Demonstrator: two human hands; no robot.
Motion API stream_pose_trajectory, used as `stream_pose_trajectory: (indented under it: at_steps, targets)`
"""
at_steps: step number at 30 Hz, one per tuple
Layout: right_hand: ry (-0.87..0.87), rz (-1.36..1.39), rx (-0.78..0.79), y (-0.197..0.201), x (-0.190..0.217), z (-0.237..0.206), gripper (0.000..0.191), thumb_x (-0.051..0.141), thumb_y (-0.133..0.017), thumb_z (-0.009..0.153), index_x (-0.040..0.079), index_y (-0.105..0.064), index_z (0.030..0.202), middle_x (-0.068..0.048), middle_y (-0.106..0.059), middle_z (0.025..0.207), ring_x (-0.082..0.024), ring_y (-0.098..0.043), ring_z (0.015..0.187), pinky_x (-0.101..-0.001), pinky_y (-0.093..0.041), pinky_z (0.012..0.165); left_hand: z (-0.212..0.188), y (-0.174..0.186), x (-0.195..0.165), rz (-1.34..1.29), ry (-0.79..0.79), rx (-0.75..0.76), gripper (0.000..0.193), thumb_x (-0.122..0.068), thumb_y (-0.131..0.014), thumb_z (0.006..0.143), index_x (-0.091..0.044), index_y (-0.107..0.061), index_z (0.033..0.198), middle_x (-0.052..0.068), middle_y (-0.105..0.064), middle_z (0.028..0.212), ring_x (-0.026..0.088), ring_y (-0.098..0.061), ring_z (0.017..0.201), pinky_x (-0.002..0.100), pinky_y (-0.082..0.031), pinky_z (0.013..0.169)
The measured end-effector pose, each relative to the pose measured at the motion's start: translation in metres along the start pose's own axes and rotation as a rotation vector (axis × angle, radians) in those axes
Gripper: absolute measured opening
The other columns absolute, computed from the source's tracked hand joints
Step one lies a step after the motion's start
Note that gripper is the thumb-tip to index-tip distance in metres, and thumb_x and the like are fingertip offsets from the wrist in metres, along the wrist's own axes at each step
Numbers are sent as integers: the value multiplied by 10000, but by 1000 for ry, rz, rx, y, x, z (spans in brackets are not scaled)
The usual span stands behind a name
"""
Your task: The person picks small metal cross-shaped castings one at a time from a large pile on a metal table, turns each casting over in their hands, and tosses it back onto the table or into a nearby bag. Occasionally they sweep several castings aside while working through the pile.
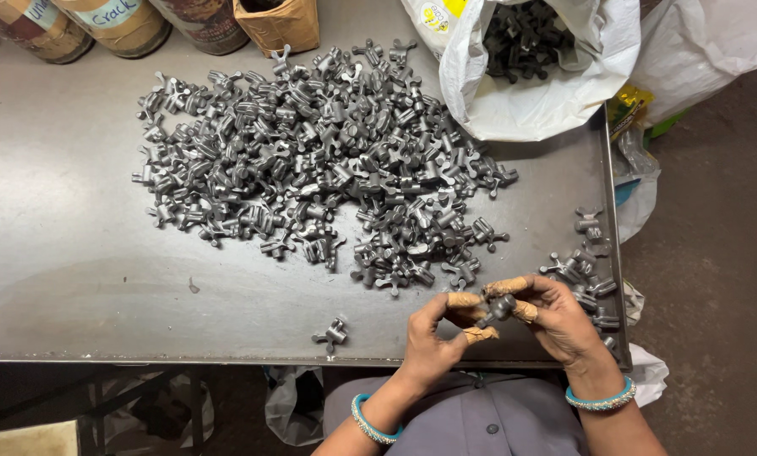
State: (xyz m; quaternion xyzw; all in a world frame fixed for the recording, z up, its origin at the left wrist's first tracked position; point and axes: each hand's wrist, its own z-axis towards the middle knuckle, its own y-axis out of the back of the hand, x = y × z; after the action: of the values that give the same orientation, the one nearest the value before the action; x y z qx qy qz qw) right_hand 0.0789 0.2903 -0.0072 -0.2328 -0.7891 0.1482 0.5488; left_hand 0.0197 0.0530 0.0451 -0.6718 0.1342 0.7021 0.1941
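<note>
Grey metal table (74, 253) fills the view, big heap of forked metal parts (311, 160) across its middle, white sack (539, 93) at the far edge, and at the near edge both hands, left (433, 338) and right (556, 317), pinch one metal piece (500, 308) between taped fingertips

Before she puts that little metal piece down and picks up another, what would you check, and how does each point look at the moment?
1. Small grey metal part gripped by both left hand and right hand: ok.
2. Taped fingertips covered: ok.
3. Big pile of parts on the metal table within reach: ok.
4. Smaller group of parts clear of the table's right edge: not ok, it lies right along it.
5. Stray part near the front edge: not ok.
6. Flaws on the held part: cannot tell.
</note>
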Motion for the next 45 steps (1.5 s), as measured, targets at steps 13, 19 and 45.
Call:
stream_pose_trajectory:
  at_steps: [13, 19, 45]
  targets:
    - [-218, 241, -67, -8, -27, 4, 396, 165, -743, 873, -56, -670, 1193, -101, -745, 1043, -151, -703, 910, -296, -580, 795, -11, 7, 31, -458, 312, 21, 456, 85, -738, 818, 22, -642, 1259, 61, -725, 1065, 108, -698, 974, 257, -581, 869]
    - [-231, 162, -70, -9, -35, 1, 412, 239, -735, 925, -79, -694, 1182, -68, -730, 913, -98, -647, 758, -238, -516, 637, -14, 11, 34, -455, 341, -18, 367, 92, -693, 846, 32, -657, 1206, 78, -745, 1066, 123, -716, 990, 266, -586, 879]
    - [549, -1448, -116, -106, 33, 15, 390, -18, -772, 697, 100, -746, 1068, -92, -645, 1157, -307, -586, 1098, -410, -495, 935, -16, 36, -8, 436, 173, -52, 488, -68, -852, 732, -102, -697, 1193, 74, -664, 910, 221, -701, 766, 336, -584, 681]
